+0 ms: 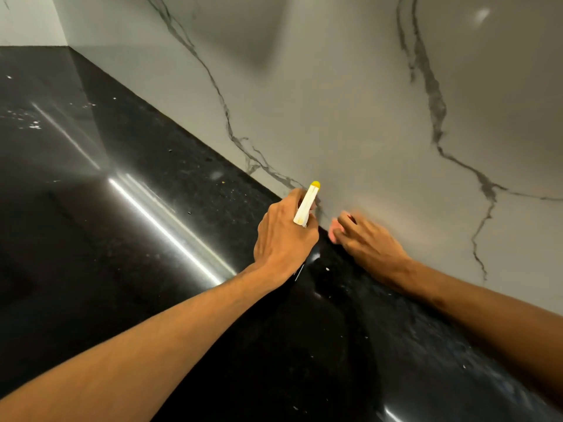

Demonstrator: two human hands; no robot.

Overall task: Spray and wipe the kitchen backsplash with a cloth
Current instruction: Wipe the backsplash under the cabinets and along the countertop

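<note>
The backsplash (350, 111) is a pale marble-look wall with dark veins, rising from a black counter (106, 208). My left hand (283, 236) grips a spray bottle; only its white trigger head with a yellow nozzle (308, 202) shows, aimed at the wall's lower edge. The bottle's body is hidden under the hand. My right hand (362, 239) sits blurred at the foot of the wall just right of the nozzle, fingers curled round a small pinkish cloth (334, 229), mostly hidden by the fingers.
The glossy black counter runs left and toward me, with white specks and bright light streaks (170, 226) on it. A far wall (27, 19) closes the corner at the top left.
</note>
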